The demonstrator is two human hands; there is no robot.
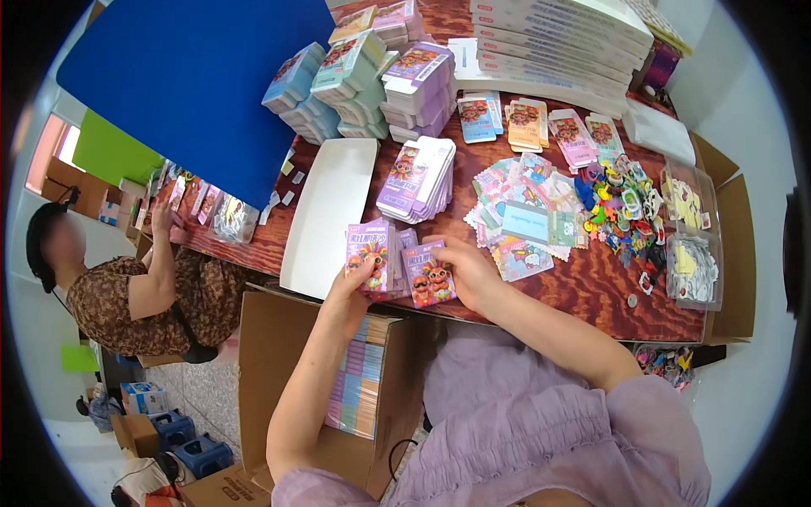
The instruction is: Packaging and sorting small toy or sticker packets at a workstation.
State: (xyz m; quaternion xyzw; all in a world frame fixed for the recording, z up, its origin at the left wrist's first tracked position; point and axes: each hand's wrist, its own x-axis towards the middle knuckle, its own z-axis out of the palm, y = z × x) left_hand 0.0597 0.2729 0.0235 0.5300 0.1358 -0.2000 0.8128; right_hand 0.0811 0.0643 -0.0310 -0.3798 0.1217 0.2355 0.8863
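Head view shows left hand point(345, 290) and right hand point(470, 269) pinching rectangular purple packs point(365, 239) printed with bright cartoon figures.

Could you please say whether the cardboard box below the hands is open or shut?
Open: the cardboard box shows multicoloured stacks inside.

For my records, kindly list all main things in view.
Table: one, reddish, centre
Flat card packets: several, purple, front centre
Packet stacks: several, pastel, tabletop
Shallow tray: one, white, table left
Flat boxes: several, white, table back
Plastic charms: many, multicoloured, table right
Patterned sheets: many, pastel, beside charms
Plastic boxes: two, clear, right
Flat panel: one, blue, upper left
Cardboard boxes: several, brown, around table
Person: one, brown clothes, left
Left hand, right hand: two, bare, holding packets
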